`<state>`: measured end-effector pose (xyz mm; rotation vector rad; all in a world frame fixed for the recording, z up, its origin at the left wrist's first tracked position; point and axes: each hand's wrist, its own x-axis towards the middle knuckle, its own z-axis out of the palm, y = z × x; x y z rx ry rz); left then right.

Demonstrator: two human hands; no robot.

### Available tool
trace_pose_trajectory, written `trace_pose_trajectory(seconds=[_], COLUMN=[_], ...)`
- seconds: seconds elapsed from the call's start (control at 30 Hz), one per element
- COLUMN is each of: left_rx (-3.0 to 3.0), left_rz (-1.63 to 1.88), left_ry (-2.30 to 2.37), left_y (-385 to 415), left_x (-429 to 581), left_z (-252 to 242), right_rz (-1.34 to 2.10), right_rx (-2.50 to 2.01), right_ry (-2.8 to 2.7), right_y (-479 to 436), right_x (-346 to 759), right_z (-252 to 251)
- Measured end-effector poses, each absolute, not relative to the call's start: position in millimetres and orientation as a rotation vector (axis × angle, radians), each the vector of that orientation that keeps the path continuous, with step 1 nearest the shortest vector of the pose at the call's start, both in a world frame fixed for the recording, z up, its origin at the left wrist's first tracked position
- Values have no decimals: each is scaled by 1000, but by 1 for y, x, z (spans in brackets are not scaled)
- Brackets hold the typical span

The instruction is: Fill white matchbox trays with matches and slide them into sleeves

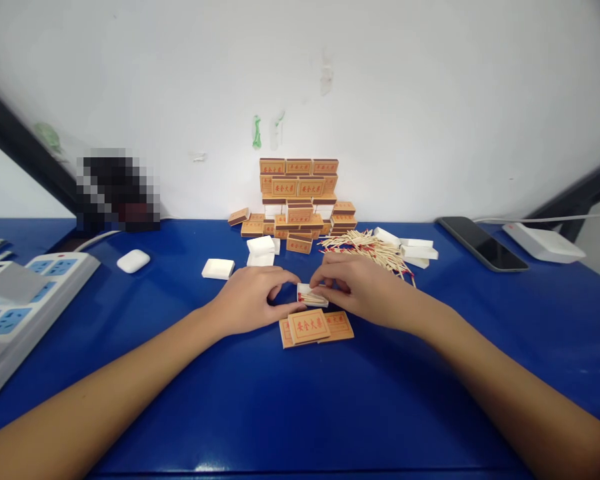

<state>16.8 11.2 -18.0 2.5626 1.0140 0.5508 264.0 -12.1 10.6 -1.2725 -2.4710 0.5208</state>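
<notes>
My left hand (253,300) and my right hand (357,287) meet over a small white matchbox tray (310,295) with a few matches in it. Both hands pinch the tray, left on its left end, right on its right end. Just in front of the tray lie a few flat orange matchbox sleeves (315,327) on the blue table (300,400). Behind my right hand lies a loose pile of matches (367,247).
A stack of orange matchboxes (299,193) stands against the white wall. White empty trays (219,268) lie left, more trays (415,252) right. A white earbud case (133,261), a power strip (10,307), a phone (483,243) and a white adapter (543,241) sit around.
</notes>
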Motion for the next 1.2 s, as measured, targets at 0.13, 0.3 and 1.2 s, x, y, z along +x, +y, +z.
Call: trace_pose_trajectory(seconds=[0.13,0.3,1.2], left_rx=[2579,2582,2569], left_rz=[551,549,546], left_ry=[993,990,1016], left_y=[12,13,11], left_x=[16,16,19], left_z=[-18,-19,-18], right_rz=[495,454,392], right_rx=[-1271,-1351,-1355], right_ry=[-2521,-2579,-2593], right_y=[-10,-11,-14], right_x=[259,256,256], right_z=[8,9,13])
